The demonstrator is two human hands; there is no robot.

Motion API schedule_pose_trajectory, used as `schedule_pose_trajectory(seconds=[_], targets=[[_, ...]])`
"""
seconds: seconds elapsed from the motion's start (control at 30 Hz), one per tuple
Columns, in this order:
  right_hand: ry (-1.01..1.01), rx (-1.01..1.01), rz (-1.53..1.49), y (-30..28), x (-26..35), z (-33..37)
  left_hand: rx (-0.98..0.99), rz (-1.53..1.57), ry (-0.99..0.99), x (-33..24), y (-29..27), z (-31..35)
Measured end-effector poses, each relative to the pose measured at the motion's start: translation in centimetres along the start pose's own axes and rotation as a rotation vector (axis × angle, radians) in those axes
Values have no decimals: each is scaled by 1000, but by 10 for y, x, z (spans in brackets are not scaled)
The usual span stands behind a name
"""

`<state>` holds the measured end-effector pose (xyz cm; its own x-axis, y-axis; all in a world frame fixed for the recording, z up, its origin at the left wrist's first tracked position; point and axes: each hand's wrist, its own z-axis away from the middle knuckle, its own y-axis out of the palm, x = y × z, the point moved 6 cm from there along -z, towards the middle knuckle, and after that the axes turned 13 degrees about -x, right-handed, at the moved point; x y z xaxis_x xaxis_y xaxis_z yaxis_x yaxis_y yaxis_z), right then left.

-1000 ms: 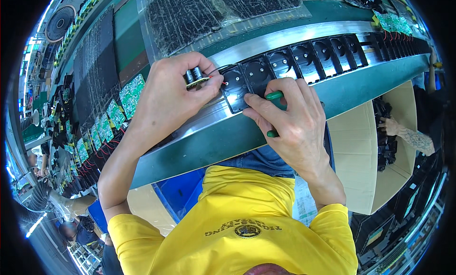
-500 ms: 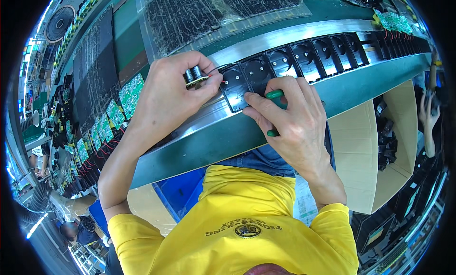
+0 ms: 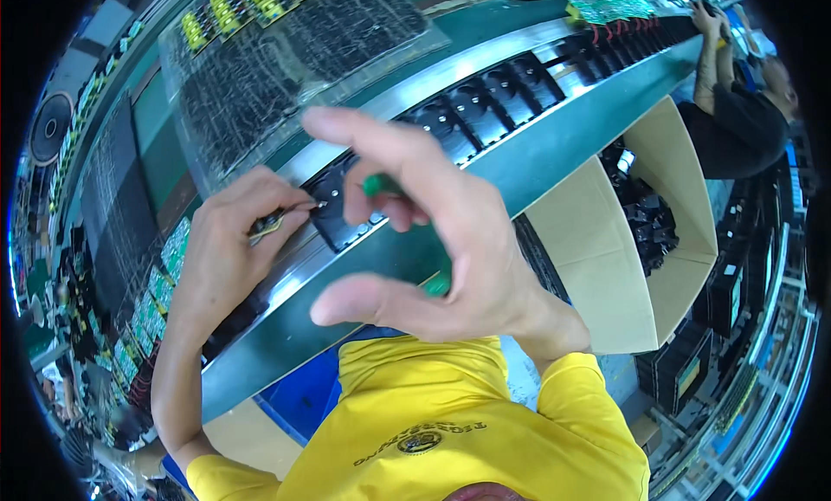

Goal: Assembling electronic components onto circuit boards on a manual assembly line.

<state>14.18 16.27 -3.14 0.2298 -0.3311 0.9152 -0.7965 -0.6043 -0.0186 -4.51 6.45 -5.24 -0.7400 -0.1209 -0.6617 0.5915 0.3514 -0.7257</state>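
Note:
Near the metal rail, my left hand (image 3: pixel 227 232) pinches a small circuit board (image 3: pixel 265 228), mostly covered by the fingers. Its fingertips meet the left edge of a black plastic housing (image 3: pixel 332 227), the nearest of a row lying on the rail. My right hand (image 3: pixel 472 245) is raised above the row, thumb and index finger spread wide. A green-handled tool (image 3: pixel 439 284) lies across its palm, held by the curled other fingers; its working end is hidden. Part of the housing row is covered by this hand.
More black housings (image 3: pixel 504 92) continue rightward along the rail. Green circuit boards (image 3: pixel 610 7) with red wires lie beyond, others at left. A scratched dark mat (image 3: pixel 268 85) bears yellow parts. An open cardboard box (image 3: pixel 597 276) of black parts stands right; another person (image 3: pixel 736 129) works behind it.
My right hand has lifted off the housing and come up closer, its thumb and index finger opening apart. The view has shifted, so the bench sits differently. My left hand still holds the circuit board.

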Motion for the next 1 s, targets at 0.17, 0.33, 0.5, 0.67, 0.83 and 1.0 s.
schedule_pose_trajectory(seconds=[0.17, 0.33, 0.5, 0.67, 0.83, 1.0], targets=[[164, -146, -634, 21, -28, -40, 6, -213, 410, -1, -3, 3], [291, -219, -840, 46, -69, -50, -50, -271, 485, 10, 4, 5], [339, -230, -810, 53, -81, -50, -67, -219, 517, 13, 6, 2], [421, -231, -756, 71, -80, -48, -88, -190, 490, 11, 1, 5], [332, -192, -702, 75, -89, -52, -102, -164, 502, 6, 5, 1], [121, -251, -591, 71, -77, -49, -88, -207, 478, 0, 3, 3]])
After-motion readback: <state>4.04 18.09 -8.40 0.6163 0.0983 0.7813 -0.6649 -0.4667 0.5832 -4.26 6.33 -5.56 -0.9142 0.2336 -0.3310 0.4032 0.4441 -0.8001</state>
